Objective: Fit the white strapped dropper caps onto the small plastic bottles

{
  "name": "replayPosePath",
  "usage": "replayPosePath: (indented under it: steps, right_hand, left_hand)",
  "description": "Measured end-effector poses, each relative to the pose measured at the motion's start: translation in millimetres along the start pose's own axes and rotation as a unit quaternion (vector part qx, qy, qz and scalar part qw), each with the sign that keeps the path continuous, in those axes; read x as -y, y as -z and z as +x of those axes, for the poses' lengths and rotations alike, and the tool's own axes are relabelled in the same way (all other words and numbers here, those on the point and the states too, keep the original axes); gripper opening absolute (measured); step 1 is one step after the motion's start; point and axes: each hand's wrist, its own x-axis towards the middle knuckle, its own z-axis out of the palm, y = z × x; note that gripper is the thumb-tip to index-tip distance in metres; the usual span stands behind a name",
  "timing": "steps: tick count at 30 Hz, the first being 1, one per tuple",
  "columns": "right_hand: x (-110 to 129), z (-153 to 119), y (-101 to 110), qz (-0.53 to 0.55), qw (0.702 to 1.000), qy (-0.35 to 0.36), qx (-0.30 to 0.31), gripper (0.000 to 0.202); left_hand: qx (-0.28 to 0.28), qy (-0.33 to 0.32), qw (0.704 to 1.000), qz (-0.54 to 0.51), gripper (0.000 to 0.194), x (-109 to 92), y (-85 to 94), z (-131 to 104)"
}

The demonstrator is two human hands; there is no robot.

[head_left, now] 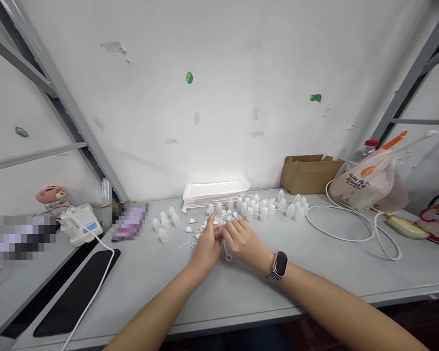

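Observation:
My left hand (208, 241) and my right hand (240, 240) meet at the middle of the table, fingertips together. The left index finger points up while its other fingers curl in a pinch. My right hand is closed, knuckles up. Below the fingertips shows a thin white strap with a ring end (228, 257); whatever else is pinched between the fingers is hidden. Behind the hands lies a pile of small white caps with ring straps (225, 215). Small white squeeze bottles with caps fitted (264, 213) stand right of it. Several uncapped bottles (163, 235) stand to the left.
White stacked trays (215, 191) lie against the wall, with a cardboard box (309, 174) farther right. A plastic bag (368, 180) and a looped white cable (346, 239) occupy the right side. A white device (81, 225) and a black mat (78, 292) lie left.

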Motion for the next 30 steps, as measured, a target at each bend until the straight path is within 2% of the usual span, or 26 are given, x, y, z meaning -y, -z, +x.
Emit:
replayPosePath:
  steps: [8,12,14,15,17,19,21,22,23,24,25,26,27,28,29,30]
  right_hand:
    - [1.4,-2.4,-4.9,0.026,0.999,-0.023,-0.005,0.022]
    - [3.3,-1.2,-4.2,0.136,0.985,-0.107,-0.007,0.019]
    - [4.0,1.0,-1.7,0.242,0.953,-0.181,-0.006,0.017]
    - [3.7,2.3,-0.4,0.307,0.924,-0.228,-0.003,0.016]
    - [1.5,4.7,1.3,0.442,0.834,-0.329,0.008,0.013]
    - [-2.7,6.0,0.6,0.576,0.707,-0.41,0.022,0.013]
    - [-7.4,5.9,-2.5,0.691,0.564,-0.451,0.033,0.018]
    - [-9.4,5.4,-4.5,0.732,0.502,-0.46,0.035,0.021]
    - [-10.9,4.7,-6.4,0.758,0.455,-0.465,0.037,0.023]
    - [-11.8,4.1,-8.1,0.773,0.427,-0.468,0.038,0.025]
    - [-12.2,3.5,-9.3,0.777,0.417,-0.469,0.04,0.026]
    - [-12.2,3.2,-9.7,0.773,0.424,-0.47,0.043,0.026]
    - [-12.0,3.0,-9.4,0.761,0.447,-0.468,0.048,0.025]
    - [-11.8,3.1,-8.4,0.737,0.488,-0.464,0.053,0.024]
    - [-12.0,3.2,-6.6,0.699,0.55,-0.455,0.053,0.023]
    - [-12.8,3.3,-4.4,0.645,0.628,-0.432,0.048,0.021]
  left_hand:
    - [-0.01,-0.009,1.0,-0.005,0.069,-1.6,0.7,1.1]
    - [-0.01,0.036,0.999,-0.032,0.068,-8.2,2.0,1.6]
    - [-0.008,0.054,0.997,-0.055,0.065,-11.0,2.2,1.5]
    - [-0.006,0.059,0.996,-0.07,0.062,-11.9,2.2,1.4]
    - [0.001,0.062,0.993,-0.103,0.059,-12.7,1.7,1.0]
    - [0.009,0.066,0.989,-0.13,0.057,-12.8,1.3,0.7]
    - [0.016,0.071,0.989,-0.132,0.058,-12.7,1.3,0.6]
    - [0.019,0.073,0.989,-0.125,0.059,-12.9,1.4,0.7]
    - [0.021,0.077,0.99,-0.116,0.061,-13.2,1.7,0.8]
    - [0.023,0.081,0.991,-0.107,0.062,-13.8,2.0,0.8]
    - [0.024,0.087,0.991,-0.099,0.062,-14.5,2.4,0.9]
    - [0.025,0.092,0.991,-0.096,0.062,-15.4,2.8,0.9]
    - [0.026,0.096,0.99,-0.099,0.061,-16.4,3.2,0.7]
    - [0.028,0.098,0.989,-0.105,0.06,-17.3,3.5,0.4]
    - [0.03,0.098,0.988,-0.113,0.06,-18.0,3.7,0.0]
    - [0.033,0.095,0.988,-0.118,0.059,-18.3,3.9,-0.4]
